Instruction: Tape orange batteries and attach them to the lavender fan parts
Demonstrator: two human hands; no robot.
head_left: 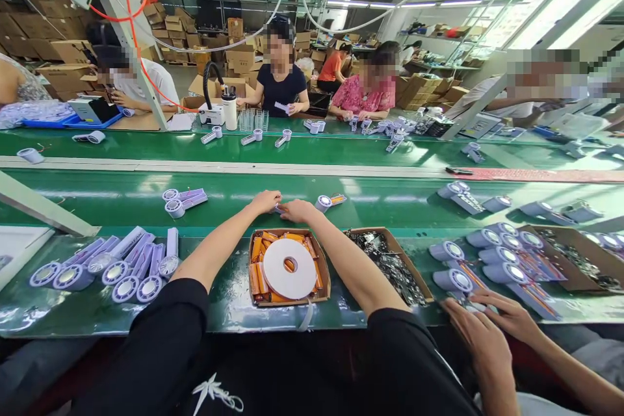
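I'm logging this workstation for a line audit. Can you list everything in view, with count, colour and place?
Small part: one, mostly hidden, between both hands on the near belt.
Fan unit: one, lilac, just right of the hands.
Tape roll: one, white, on top of the orange cells.
Orange cells: many, in the cardboard box below the hands.
Second box: one, cardboard, holding dark parts, to the right.
Fan pile: about a dozen, lilac, near left.
Fan pair: two, lilac, left on the belt.
Conveyor: green, two lanes.
Co-worker's hands: two, lower right.
Left hand: fingers closed on the small part.
Right hand: touching the same part.
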